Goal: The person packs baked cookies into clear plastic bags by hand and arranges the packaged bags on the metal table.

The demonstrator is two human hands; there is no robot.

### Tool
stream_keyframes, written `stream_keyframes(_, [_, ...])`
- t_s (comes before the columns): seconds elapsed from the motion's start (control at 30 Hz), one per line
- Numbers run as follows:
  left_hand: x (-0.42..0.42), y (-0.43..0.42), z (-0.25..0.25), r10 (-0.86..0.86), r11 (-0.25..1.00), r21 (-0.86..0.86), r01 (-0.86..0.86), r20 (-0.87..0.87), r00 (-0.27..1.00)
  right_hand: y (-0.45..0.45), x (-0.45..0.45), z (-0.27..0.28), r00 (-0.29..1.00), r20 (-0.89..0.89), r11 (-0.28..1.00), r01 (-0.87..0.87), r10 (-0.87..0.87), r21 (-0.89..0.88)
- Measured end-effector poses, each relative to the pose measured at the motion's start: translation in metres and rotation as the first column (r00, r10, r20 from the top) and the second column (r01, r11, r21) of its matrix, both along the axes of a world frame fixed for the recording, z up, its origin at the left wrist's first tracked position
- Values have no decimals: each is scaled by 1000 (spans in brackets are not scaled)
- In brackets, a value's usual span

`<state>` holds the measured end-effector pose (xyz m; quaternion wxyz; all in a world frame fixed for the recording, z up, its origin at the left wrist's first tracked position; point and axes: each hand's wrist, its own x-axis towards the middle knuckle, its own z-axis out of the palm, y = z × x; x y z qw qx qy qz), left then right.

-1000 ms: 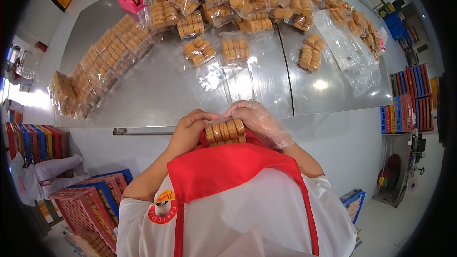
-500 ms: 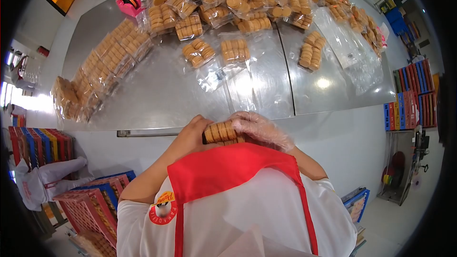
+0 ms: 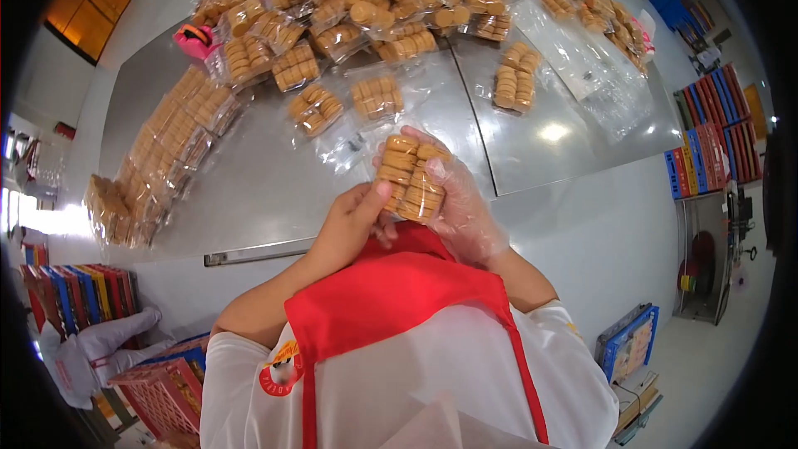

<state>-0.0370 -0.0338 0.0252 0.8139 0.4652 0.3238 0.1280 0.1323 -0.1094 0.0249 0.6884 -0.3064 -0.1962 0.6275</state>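
A bright white workroom, crates stacked at its edges, surrounds the metal surface (image 3: 274,187) that I'm looking down on. My biscuit pack (image 3: 411,179) is up in both hands, at the near edge of that surface and just in front of the red apron (image 3: 391,291). The gloved right hand (image 3: 461,212) has its grip curled round the pack's right side, thumb over the front. The left hand (image 3: 357,214) is half-curled at the lower left corner, thumb against the wrap; whether it pinches I can't tell. I'd judge the load light, the film slick, the biscuits stiff but brittle, so I'd hold it along both sides with spread fingers and never squeeze the middle. Just beyond lie two wrapped packs (image 3: 377,97); farther out, a long row (image 3: 170,150) to the left, a heap (image 3: 374,12) and transparent bags (image 3: 573,62).
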Motion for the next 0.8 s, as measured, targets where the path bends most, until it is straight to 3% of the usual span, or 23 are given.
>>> stream_keyframes(0.03, [-1, 3, -1, -121, 988, 87, 126, -64, 991, -1, 6, -4, 998, -68, 1000, 18, -17, 2])
stream_keyframes(0.13, [3, 9, -11, -180, 972, 129, 198, -134, 974, -15, 21, -5, 971, -196, 990, 142, -134, 26])
stream_keyframes(0.17, [10, 8, -16, -135, 839, 505, 202, -167, 977, -18, 25, -4, 945, -243, 969, 240, -221, 55])
stream_keyframes(0.2, [17, 6, -22, -77, 570, 800, 188, -176, 981, -25, 31, -5, 937, -241, 962, 270, -253, 42])
stream_keyframes(0.23, [24, 4, -26, -16, 206, 965, 160, -160, 987, -35, 41, -6, 929, -241, 955, 296, -280, 31])
stream_keyframes(0.27, [32, 4, -26, -47, -33, 991, 133, -134, 990, -44, 51, -7, 921, -240, 948, 319, -305, 20])
stream_keyframes(0.33, [49, 9, -26, -116, -489, 871, 37, -108, 987, -57, 66, -14, 906, -240, 932, 362, -348, 17])
stream_keyframes(0.47, [66, 18, -49, -197, -635, 769, 75, -255, 947, -77, 67, -22, 861, -215, 885, 464, -461, -38])
stream_keyframes(0.57, [70, 23, -48, -130, -724, 666, 183, -392, 911, -89, 66, -31, 854, -182, 873, 484, -487, -63])
stream_keyframes(0.67, [68, 28, -27, -220, -713, 696, 83, -334, 917, -91, 62, -35, 842, -176, 858, 511, -511, -47])
stream_keyframes(0.77, [60, 35, -4, -282, -745, 663, 73, -411, 867, -89, 60, -35, 813, -201, 835, 546, -547, -63])
stream_keyframes(0.8, [58, 36, 5, -246, -772, 620, 141, -496, 833, -87, 60, -34, 805, -208, 829, 555, -555, -65])
